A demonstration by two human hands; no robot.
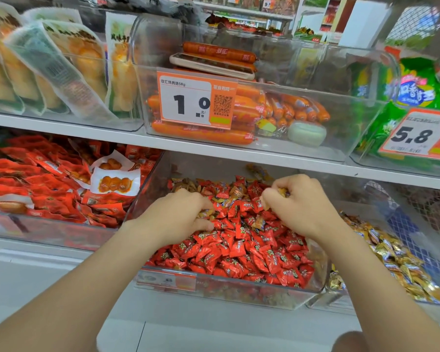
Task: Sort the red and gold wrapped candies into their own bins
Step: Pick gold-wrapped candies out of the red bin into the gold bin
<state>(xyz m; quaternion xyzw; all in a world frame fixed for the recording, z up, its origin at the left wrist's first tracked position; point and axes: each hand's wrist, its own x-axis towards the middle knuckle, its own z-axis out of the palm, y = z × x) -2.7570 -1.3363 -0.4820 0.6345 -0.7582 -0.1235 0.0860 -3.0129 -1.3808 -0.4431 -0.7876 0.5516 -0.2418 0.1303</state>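
A clear bin [229, 288] on the lower shelf holds a heap of red wrapped candies [244, 247], with several gold ones [258, 222] mixed in towards the back. To its right, another clear bin [323, 304] holds gold wrapped candies [391, 252]. My left hand [181, 214] reaches into the red heap and pinches a gold candy at its fingertips. My right hand [300, 201] hovers over the heap's right side, its fingers curled round several gold candies.
A bin of red snack packets [48, 189] stands at the left. The shelf above carries a clear bin of orange sausages [239, 115] with a 1.0 price tag, vacuum packs on the left and green bags [404, 97] on the right. A wire basket [422, 209] is at far right.
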